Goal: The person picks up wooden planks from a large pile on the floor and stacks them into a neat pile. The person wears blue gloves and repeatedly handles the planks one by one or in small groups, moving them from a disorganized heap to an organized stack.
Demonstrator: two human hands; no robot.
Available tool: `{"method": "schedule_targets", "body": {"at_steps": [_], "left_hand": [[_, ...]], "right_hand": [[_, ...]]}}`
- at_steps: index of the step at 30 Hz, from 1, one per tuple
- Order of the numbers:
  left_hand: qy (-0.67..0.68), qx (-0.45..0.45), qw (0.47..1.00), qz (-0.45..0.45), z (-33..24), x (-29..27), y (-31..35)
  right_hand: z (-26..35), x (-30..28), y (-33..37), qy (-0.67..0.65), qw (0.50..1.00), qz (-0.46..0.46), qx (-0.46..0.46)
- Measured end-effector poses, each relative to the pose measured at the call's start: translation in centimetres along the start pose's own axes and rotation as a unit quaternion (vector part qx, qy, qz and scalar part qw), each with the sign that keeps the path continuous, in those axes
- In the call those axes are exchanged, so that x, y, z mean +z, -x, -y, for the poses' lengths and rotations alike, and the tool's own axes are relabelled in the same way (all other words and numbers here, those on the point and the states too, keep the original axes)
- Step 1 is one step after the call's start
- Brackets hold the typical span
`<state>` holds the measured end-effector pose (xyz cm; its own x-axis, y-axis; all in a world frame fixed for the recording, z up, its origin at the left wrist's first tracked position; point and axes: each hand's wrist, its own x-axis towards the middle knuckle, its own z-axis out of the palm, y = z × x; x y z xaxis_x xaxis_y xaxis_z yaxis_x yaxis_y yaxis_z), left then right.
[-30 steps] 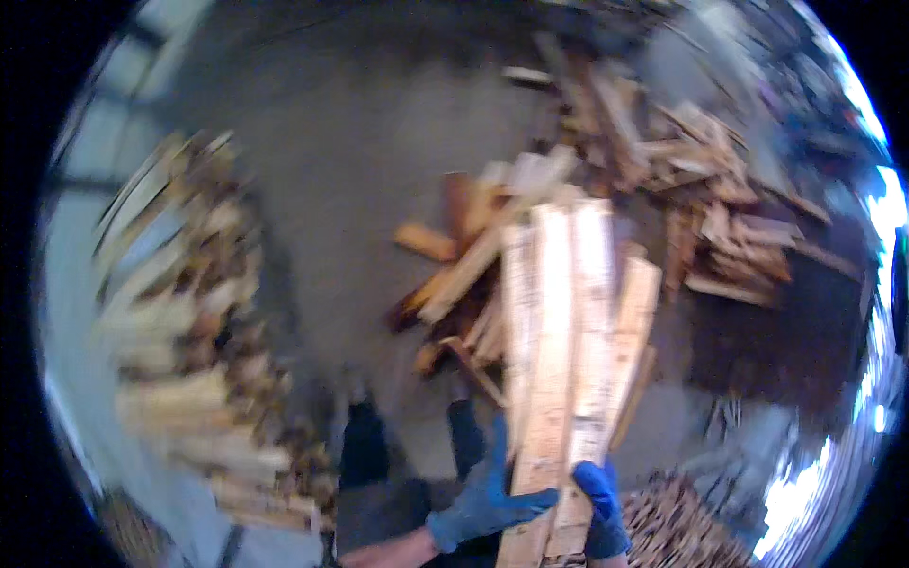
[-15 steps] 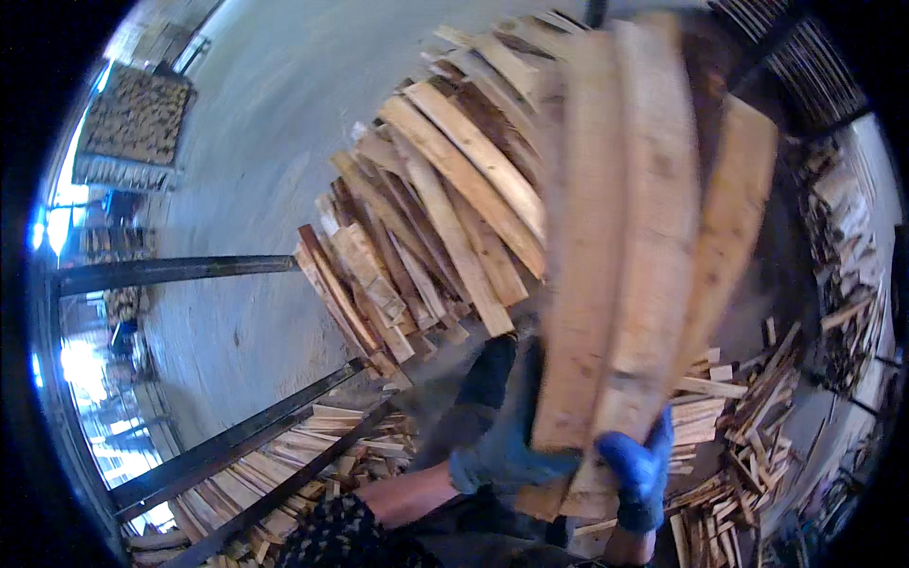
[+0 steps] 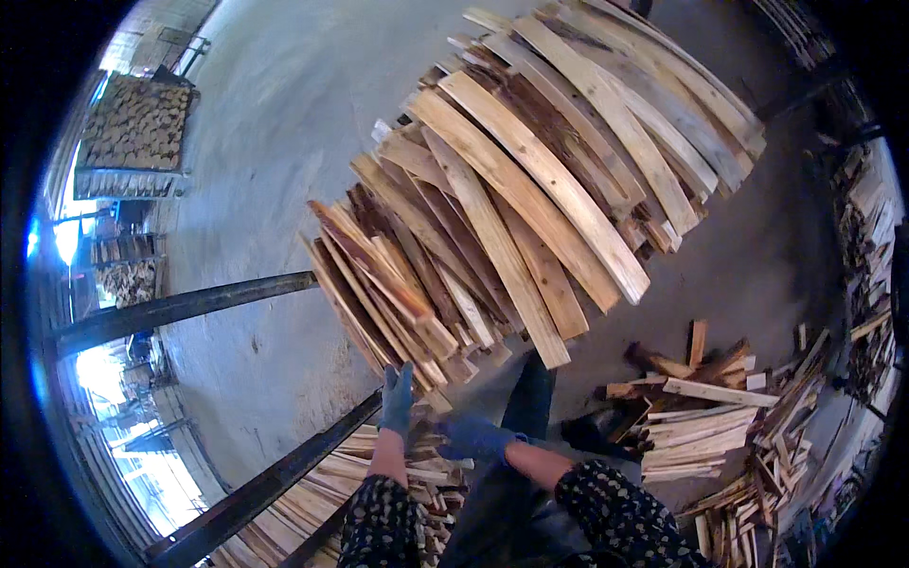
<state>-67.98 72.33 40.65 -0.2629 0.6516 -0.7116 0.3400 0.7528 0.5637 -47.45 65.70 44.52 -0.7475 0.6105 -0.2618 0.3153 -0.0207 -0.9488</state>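
Note:
A long pile of rough wooden boards (image 3: 530, 204) lies across the floor in front of me, fanned side by side. At its near left end, my gloved left hand (image 3: 397, 402) is at the board ends, its fingers pointing up and apart. A reddish-brown board (image 3: 374, 265) lies on top of that end. Lower and to the right, my gloved right hand (image 3: 473, 440) reaches leftward, somewhat blurred, with fingers stretched out and no board seen in it. Whether either hand touches the boards is hard to make out.
Dark metal beams (image 3: 275, 478) run along the left, one reaching the pile. Beneath them lies more stacked wood (image 3: 312, 497). To the right is a heap of short offcuts (image 3: 701, 435). A block of stacked timber (image 3: 133, 123) stands far left.
The boards that both hands held upright are out of the hands. Both hands have moved left to the pile's near left end, where boards now lie differently on top.

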Motion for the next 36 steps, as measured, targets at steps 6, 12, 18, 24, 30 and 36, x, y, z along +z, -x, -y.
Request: {"method": "schedule_targets", "body": {"at_steps": [6,12,18,24,30,36], "left_hand": [[-0.145,-0.096,0.977,0.126,-2.0,4.3,-0.9],[0.104,0.005,0.994,0.035,-9.0,2.7,-3.6],[-0.106,0.083,0.989,-0.066,-18.0,11.5,-4.1],[-0.464,0.076,0.863,-0.184,-16.9,15.5,-4.8],[-0.455,0.185,0.855,-0.166,-13.8,12.6,-5.0],[-0.558,0.395,0.709,-0.171,-5.3,11.1,-4.2]], "right_hand": [[-3.2,4.3,7.4,-0.095,0.98,-0.156,0.077],[-3.8,-0.6,15.9,-0.199,0.912,-0.331,0.141],[-4.0,-3.6,18.3,-0.161,0.888,-0.421,0.097],[-4.2,-9.8,13.2,-0.184,0.911,-0.36,0.087],[-3.9,-12.1,4.3,-0.231,0.896,-0.369,0.083],[-4.4,-6.9,2.3,-0.177,0.897,-0.398,0.069]]}}
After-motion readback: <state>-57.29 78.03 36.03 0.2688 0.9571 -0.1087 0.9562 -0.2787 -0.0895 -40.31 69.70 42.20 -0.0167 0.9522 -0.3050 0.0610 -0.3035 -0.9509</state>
